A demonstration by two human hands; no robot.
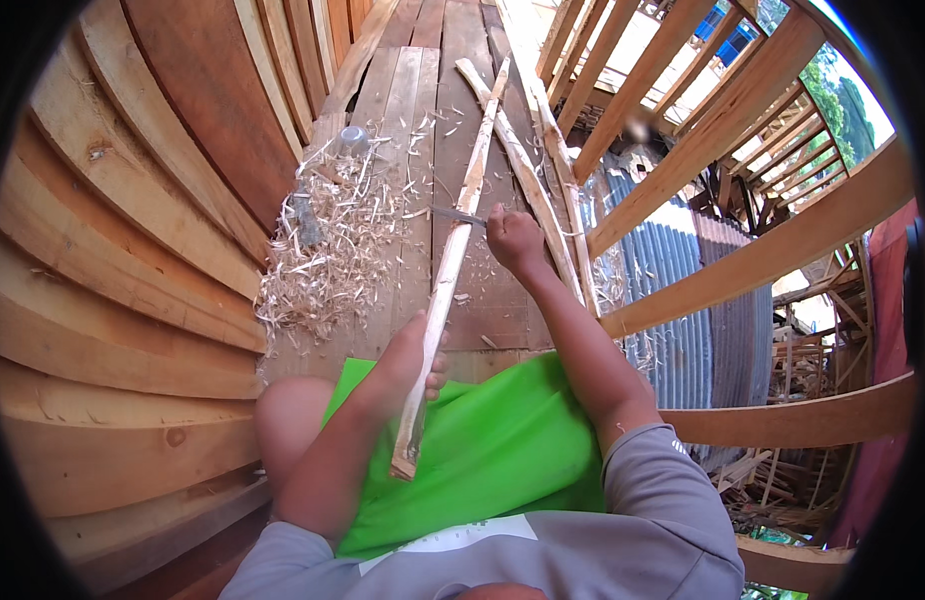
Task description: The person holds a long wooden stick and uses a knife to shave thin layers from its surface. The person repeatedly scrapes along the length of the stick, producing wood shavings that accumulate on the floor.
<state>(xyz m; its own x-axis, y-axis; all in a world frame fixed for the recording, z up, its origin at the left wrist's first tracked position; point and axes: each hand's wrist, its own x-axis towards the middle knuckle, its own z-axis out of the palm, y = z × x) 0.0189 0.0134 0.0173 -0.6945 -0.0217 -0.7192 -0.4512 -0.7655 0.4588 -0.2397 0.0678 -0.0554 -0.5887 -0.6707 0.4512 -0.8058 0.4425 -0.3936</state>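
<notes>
A long pale wooden stick (447,275) slants from my lap away toward the far middle of the plank floor. Near its close end my left hand (413,358) is wrapped round it, over the green shorts. My right hand (514,238) grips a knife, its handle hidden in the fist. The knife's blade (457,215) points left and lies across the stick at about mid-length. The stick's far end crosses a second pale wooden strip (528,180) lying on the floor to the right.
Curled wood shavings (333,240) are heaped on the left, with a clear cup-like container (353,138) at their far edge. Stacked planks (133,250) form a wall at the left. A slatted wooden railing (703,140) runs along the right, above corrugated metal sheets (673,280).
</notes>
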